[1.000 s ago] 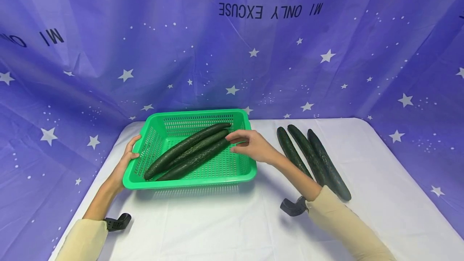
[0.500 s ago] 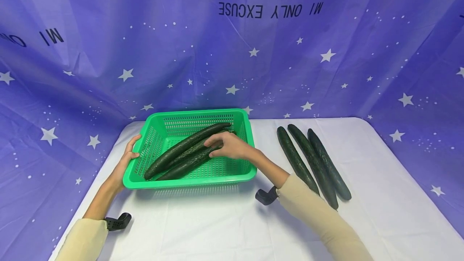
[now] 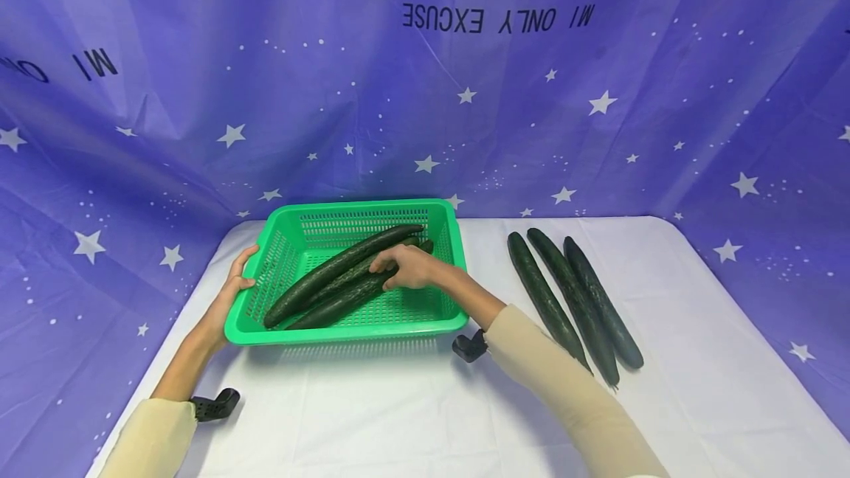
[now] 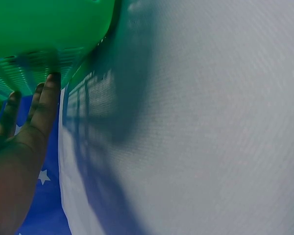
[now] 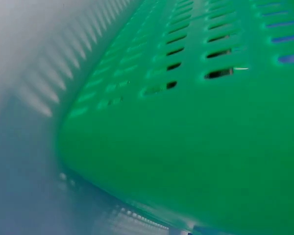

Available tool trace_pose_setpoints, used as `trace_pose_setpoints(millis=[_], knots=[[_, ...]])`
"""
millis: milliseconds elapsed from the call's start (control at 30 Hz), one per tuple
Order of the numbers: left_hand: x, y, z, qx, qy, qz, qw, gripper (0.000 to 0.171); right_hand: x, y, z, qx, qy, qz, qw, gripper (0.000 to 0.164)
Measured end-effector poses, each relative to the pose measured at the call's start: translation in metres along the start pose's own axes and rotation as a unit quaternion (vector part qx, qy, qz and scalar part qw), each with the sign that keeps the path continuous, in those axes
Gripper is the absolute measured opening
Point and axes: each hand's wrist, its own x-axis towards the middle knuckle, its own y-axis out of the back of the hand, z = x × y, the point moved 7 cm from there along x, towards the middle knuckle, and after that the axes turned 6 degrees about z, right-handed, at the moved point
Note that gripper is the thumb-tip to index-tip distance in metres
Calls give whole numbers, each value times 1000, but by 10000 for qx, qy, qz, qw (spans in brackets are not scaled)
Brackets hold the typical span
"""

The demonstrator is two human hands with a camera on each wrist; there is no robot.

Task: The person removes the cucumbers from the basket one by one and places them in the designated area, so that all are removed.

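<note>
The right hand [image 3: 413,268] has shifted slightly left, its grip now curled around the front cucumber [image 3: 341,304] inside the green basket [image 3: 352,333] (the left hand's [image 3: 226,301] straight fingers touch the basket's side).

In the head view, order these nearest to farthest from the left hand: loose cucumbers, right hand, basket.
1. Green basket, touching the left hand
2. Right hand, inside the basket
3. Loose cucumbers, on the table, right of the basket
</note>
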Motion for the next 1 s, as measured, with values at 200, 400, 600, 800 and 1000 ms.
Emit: trace_pose_setpoints(millis=[200,400,600,800,1000], knots=[[0,1,0,-91,-19,3,10000,58,12,-3,6,-338,-114,-90,9993,35],[0,0,-1,-38,-21,27,10000,59,17,-7,10,-757,-274,-382,9960,37],[1,1,-1,-43,-14,36,10000,58,18,-10,9,-1430,-252,-554,9878,43],[1,-1,-2,-69,-37,-16,10000,59,16,-13,5,-1980,12,-549,9787,44],[1,0,-1,-73,-45,-1,10000,59,13,-14,7,-1682,-54,-619,9838,45]])
